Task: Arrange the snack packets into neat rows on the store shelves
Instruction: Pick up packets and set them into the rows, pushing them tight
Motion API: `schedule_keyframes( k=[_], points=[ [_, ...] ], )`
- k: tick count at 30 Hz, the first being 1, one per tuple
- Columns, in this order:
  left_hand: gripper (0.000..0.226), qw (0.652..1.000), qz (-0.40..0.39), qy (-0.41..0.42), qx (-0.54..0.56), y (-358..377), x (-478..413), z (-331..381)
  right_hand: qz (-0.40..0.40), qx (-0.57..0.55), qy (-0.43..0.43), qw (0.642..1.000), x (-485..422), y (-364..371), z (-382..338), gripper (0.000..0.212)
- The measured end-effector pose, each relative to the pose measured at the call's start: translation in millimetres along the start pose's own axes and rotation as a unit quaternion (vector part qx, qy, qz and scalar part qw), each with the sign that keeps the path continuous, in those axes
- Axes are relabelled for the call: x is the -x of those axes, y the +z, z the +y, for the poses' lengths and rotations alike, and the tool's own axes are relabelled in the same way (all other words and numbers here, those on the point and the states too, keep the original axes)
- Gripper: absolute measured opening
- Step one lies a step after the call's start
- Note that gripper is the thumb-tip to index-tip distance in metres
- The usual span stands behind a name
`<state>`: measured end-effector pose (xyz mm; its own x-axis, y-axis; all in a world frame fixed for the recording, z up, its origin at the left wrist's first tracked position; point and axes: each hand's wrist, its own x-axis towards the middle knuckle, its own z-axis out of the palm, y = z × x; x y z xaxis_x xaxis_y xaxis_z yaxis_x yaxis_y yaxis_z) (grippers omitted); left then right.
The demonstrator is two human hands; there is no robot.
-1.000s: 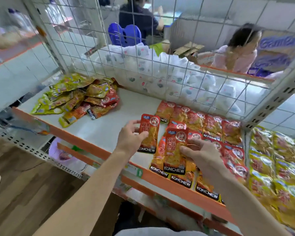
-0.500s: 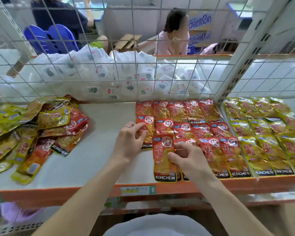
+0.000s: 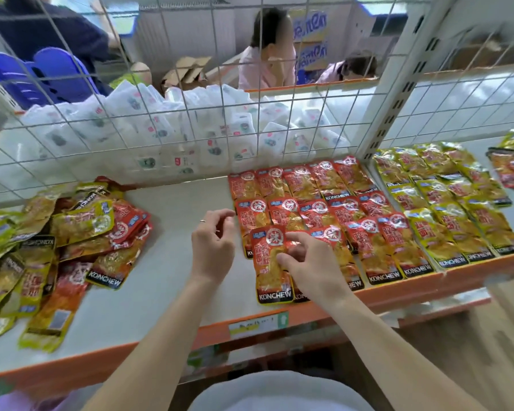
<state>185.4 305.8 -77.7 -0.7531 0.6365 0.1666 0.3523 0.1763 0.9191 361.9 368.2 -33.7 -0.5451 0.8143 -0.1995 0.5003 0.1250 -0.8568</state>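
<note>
One red packet (image 3: 268,275) sat pinched in the right grip (image 3: 312,266), left grip (image 3: 212,250) loose and empty; it probably needed squaring against the front row (image 3: 382,253).

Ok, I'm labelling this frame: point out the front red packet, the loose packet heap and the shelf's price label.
front red packet (image 3: 269,278): head view, on its clear window.
loose packet heap (image 3: 82,222): head view, on a yellow packet on top.
price label (image 3: 255,323): head view, on its pale middle.
</note>
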Motion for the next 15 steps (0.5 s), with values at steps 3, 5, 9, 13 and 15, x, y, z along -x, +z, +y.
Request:
schedule_keyframes(
  k=[3, 5, 9, 13, 15],
  points=[
    [0.021, 0.999, -0.014, 0.046, -0.025, 3.5, 3.0, -2.5, 0.035, 0.091, -0.054, 0.994, -3.8, 3.9, -0.6, 0.049],
    [0.03, 0.993, -0.045, 0.089, -0.069, 6.2, 6.0, -4.4, 0.065, 0.162, -0.099, 0.98, -6.2, 5.5, 6.7, 0.044],
    [0.052, 0.957, -0.12, 0.175, -0.198, 8.4, 11.9, -0.2, 0.117, 0.269, -0.18, 0.939, -14.2, -2.1, 29.4, 0.032],
    [0.068, 0.916, -0.181, 0.2, -0.298, 6.5, 28.0, 0.2, 0.08, 0.362, -0.228, 0.9, -20.7, -10.8, 44.4, 0.042],
    [0.073, 0.898, -0.194, 0.198, -0.341, 7.4, 33.2, -0.3, 0.053, 0.407, -0.23, 0.882, -21.8, -8.4, 47.8, 0.051]
  ],
)
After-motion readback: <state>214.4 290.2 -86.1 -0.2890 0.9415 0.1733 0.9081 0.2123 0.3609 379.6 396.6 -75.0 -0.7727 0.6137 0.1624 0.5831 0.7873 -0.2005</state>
